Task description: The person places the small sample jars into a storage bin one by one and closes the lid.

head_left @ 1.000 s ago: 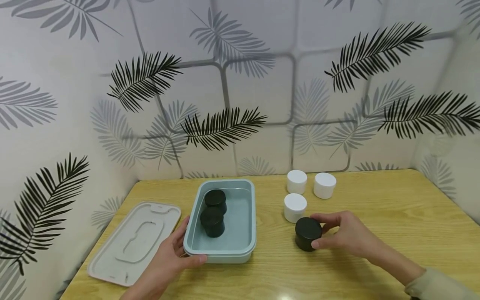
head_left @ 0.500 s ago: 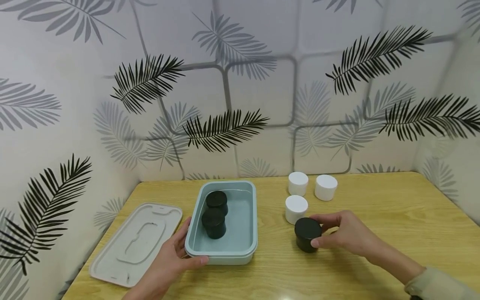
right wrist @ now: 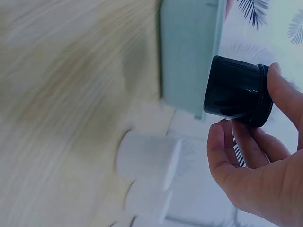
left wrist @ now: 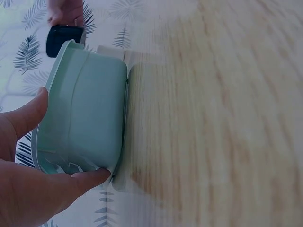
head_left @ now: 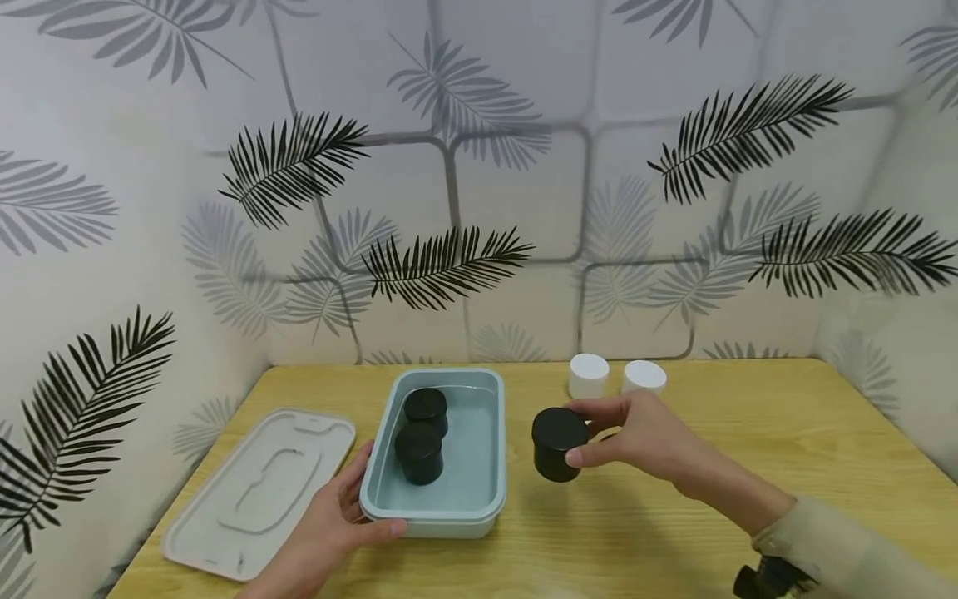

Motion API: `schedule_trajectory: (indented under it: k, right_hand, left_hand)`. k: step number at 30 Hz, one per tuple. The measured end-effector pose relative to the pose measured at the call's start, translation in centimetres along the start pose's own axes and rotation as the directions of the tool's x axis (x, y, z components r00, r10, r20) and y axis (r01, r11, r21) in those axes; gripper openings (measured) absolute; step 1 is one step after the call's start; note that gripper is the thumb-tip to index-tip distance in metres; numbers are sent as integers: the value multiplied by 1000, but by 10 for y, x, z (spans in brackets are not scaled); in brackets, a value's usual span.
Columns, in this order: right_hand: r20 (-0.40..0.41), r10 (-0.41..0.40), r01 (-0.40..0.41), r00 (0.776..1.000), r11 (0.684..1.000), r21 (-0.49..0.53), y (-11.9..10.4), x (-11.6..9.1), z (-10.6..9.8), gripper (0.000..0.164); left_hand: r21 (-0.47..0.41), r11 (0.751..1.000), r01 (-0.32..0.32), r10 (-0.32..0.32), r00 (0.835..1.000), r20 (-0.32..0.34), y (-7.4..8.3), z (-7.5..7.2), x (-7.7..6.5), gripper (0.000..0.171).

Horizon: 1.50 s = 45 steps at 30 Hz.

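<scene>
Between thumb and fingers, my right hand (head_left: 647, 437) pinches a round black lidded jar (head_left: 555, 449) near its lid. The jar hangs over the table, just right of a pale blue-green plastic container (head_left: 470, 441), and its side shows in the right wrist view. My left hand (head_left: 329, 520) grips the container's near left corner, thumb at the front rim and fingers along the left side. Inside the container, along its left half, stand two more black jars, a farther one (head_left: 427, 405) and a nearer one (head_left: 419, 457).
A whitish flat lid (head_left: 262, 487) lies left of the container. White round jars stand at the back right, one on the left (head_left: 589, 376) and one on the right (head_left: 644, 376); in the head view my right hand partly covers that area. A patterned wall (head_left: 516, 308) rises behind the table.
My right hand has lifted the black jar off the table and carried it left toward the container. The nearest white jar is now hidden in the head view. My left hand keeps its grip.
</scene>
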State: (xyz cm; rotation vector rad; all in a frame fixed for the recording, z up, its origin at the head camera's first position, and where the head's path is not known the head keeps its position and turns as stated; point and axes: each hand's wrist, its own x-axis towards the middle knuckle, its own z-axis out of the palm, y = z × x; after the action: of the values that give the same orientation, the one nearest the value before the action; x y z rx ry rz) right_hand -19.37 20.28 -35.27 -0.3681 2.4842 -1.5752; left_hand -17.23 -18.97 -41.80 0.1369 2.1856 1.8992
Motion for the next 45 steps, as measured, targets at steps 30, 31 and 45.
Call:
schedule_trajectory:
  k: [30, 31, 45]
  right_hand:
    - [168, -22, 7, 985, 996, 92, -45, 54, 121, 55]
    - [168, -18, 4, 986, 996, 85, -45, 54, 123, 55]
    - [132, -7, 22, 991, 993, -112, -51, 65, 140, 54]
  left_hand:
    - [6, 1000, -3, 3, 1000, 4, -1, 2, -2, 111]
    - [2, 1000, -2, 2, 1000, 6, -2, 2, -2, 111]
    - [1, 1000, -5, 5, 1000, 3, 0, 1, -2, 111]
